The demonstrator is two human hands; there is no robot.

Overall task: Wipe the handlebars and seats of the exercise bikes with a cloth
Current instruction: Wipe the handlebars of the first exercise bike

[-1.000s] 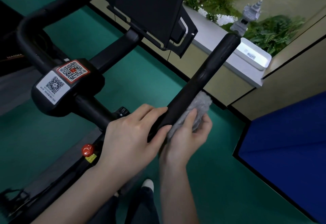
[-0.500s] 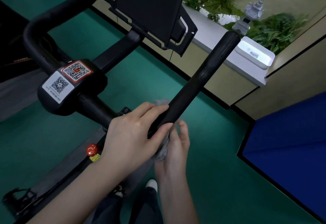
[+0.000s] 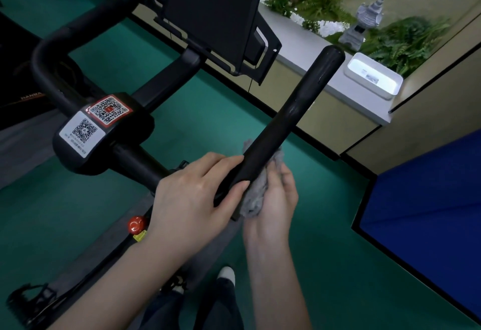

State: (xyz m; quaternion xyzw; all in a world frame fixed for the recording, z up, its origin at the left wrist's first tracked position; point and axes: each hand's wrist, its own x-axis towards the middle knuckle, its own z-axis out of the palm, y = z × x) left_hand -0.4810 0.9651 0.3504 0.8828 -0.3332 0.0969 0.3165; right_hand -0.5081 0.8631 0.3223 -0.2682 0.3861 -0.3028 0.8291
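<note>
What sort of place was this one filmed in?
Most likely a gym or spin studio: an exercise bike with a padded handlebar and a screen, QR stickers on it, and green sports floor.

Around the handlebar [image 3: 294, 111]
My left grip [image 3: 192, 199] lies over it, the cloth [image 3: 256, 194] under it in my right grip [image 3: 276, 207].

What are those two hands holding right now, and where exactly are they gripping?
The left hand grips the handlebar near its lower end. The right hand holds a bunched grey cloth in its palm, pressed against the bar.
</note>
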